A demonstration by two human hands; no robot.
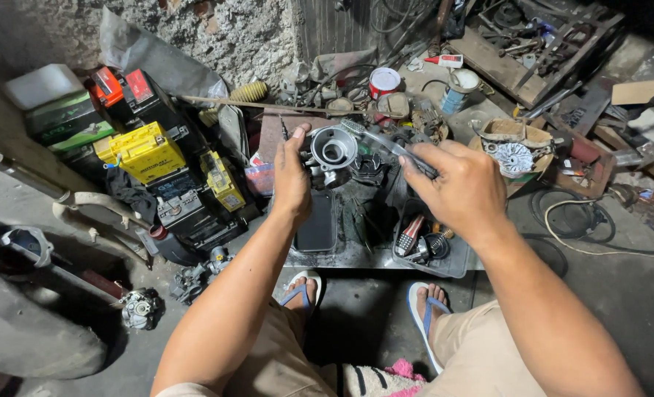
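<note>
My left hand grips a grey metal carburetor body from its left side, with the round bore facing up. Closed around the dark handle of a toothbrush, my right hand lays the bristle end across the top of the carburetor. Both hands hover above a dirty dark metal tray on the floor. A black phone lies flat in the tray under my left wrist. At the bottom, both of my feet are visible in blue-strapped sandals.
Several batteries, yellow, green and black, are stacked at left against a rough wall. A grey tub of screwdrivers sits under my right hand. A red can, a finned engine part in a bowl, cables and scrap crowd the back and right.
</note>
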